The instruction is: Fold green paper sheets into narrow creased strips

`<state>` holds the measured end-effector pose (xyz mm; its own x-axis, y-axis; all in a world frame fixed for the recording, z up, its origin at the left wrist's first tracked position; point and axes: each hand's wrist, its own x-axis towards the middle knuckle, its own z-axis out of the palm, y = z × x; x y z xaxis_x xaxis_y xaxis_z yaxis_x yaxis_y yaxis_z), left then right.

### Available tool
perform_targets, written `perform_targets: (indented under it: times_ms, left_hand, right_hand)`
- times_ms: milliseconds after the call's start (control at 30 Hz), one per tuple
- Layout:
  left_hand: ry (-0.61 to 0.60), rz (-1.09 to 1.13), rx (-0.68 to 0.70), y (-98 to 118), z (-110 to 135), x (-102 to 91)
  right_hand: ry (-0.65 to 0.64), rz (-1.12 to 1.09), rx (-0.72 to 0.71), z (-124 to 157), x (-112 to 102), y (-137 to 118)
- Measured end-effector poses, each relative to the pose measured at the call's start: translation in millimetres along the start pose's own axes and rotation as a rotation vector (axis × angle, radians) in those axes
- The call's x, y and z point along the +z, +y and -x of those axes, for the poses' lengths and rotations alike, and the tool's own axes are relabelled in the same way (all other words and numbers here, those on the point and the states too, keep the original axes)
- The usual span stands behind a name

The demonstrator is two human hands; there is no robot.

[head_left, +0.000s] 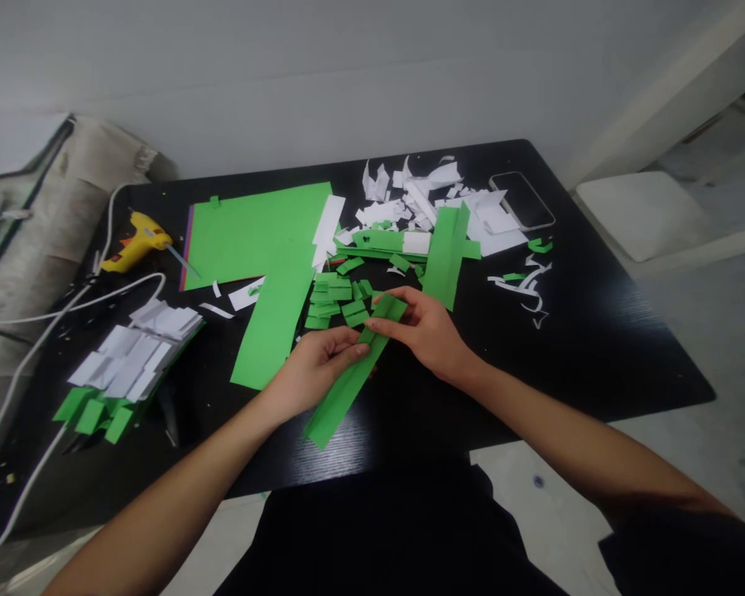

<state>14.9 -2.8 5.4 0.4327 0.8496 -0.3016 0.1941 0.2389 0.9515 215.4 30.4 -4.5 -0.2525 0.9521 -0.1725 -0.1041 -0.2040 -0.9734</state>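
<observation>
Between my two hands is a long green paper strip (341, 403), tilted over the table's front part, with a lengthwise crease. My left hand (323, 364) pinches it around the middle, thumb on top. Near its upper end, my right hand (425, 331) grips it between thumb and fingers. Small folded green paper pieces (330, 291) lie just beyond my hands. A wider folded green strip (445, 257) rests behind my right hand, and a green paper sheet (273, 323) lies beyond my left.
A yellow glue gun (140, 242) with a white cord lies at left. Nearer is a stack of folded white and green pieces (130, 356). White paper scraps (410, 199) and a phone-like object (522, 201) sit at the back right of the black table (596, 348).
</observation>
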Motion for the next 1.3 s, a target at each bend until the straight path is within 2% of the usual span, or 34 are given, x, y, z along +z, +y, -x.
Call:
perform_targets:
  times_ms: [267,533,900,1100,1300]
  left_hand:
    - [0.003,0.025,-0.017,-1.4,1.0,1.0]
    - [-0.016,-0.035,0.004,-1.7,3.8,2.7]
    - [0.026,-0.066,0.057,1.1,7.3,6.0]
    - [0.025,-0.139,0.079,-1.6,8.2,8.4]
    - [0.084,-0.270,0.196,9.0,8.8,2.7]
  right_hand:
    - [0.054,0.001,-0.024,-3.7,-2.5,0.2]
    - [0.086,-0.066,0.022,-3.9,-4.5,-1.1]
    - [-0.067,-0.315,0.124,-3.4,-4.5,-7.3]
    - [-0.069,-0.300,0.133,-1.8,-3.8,-8.8]
    - [-0.119,-0.248,0.112,1.9,-2.8,-8.8]
